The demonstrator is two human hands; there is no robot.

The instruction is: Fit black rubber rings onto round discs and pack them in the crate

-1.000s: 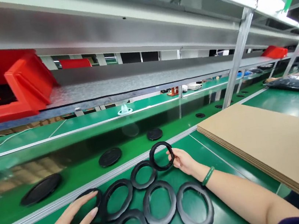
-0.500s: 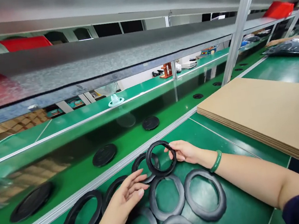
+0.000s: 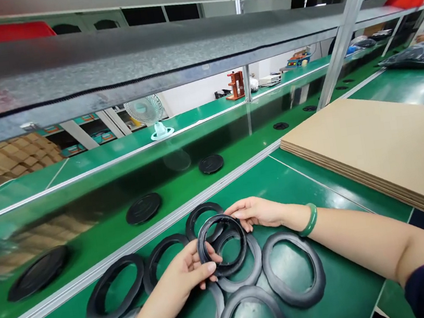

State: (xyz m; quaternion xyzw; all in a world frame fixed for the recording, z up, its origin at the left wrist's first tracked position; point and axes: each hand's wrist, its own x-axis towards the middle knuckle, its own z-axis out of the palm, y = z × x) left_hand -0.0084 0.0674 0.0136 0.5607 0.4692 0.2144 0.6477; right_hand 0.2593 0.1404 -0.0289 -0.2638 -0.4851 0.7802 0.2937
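Note:
Both my hands hold one black rubber ring (image 3: 221,246) just above the green bench. My left hand (image 3: 182,284) pinches its near-left rim with thumb and fingers closed. My right hand (image 3: 253,212), with a green bangle at the wrist, grips the far-right rim. Under and around it lie several more black rings (image 3: 293,268), some overlapping, spread flat on the green bench (image 3: 319,191).
A stack of brown cardboard sheets (image 3: 384,150) lies to the right. Behind a metal rail runs a green conveyor (image 3: 100,238) carrying black round discs (image 3: 143,208). A metal shelf (image 3: 124,66) hangs overhead, and a steel post (image 3: 342,46) stands at right. Black bagged parts (image 3: 418,53) sit far right.
My left hand came up from the flat rings and took hold of the ring in my right hand. The ring moved nearer and lower. The camera tilted down.

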